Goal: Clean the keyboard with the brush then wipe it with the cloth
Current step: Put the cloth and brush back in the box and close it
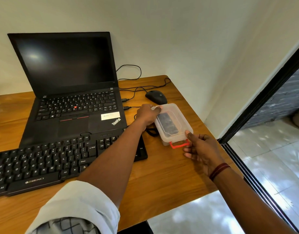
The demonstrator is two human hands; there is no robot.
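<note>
A black external keyboard (44,162) lies at the front left of the wooden desk (162,179). To its right stands a clear plastic box (180,122) with a lid and a red latch (179,144) at its near end; something dark shows through the lid. My left hand (148,115) reaches across the keyboard and grips the box's far left corner. My right hand (202,149) holds the near right corner, thumb on the lid by the red latch. No brush or cloth is visible outside the box.
An open black laptop (69,81) with a dark screen stands behind the keyboard. A black mouse (156,97) and its cables (137,89) lie behind the box. The desk's right edge is close to the box, beside a black-framed glass door (263,102).
</note>
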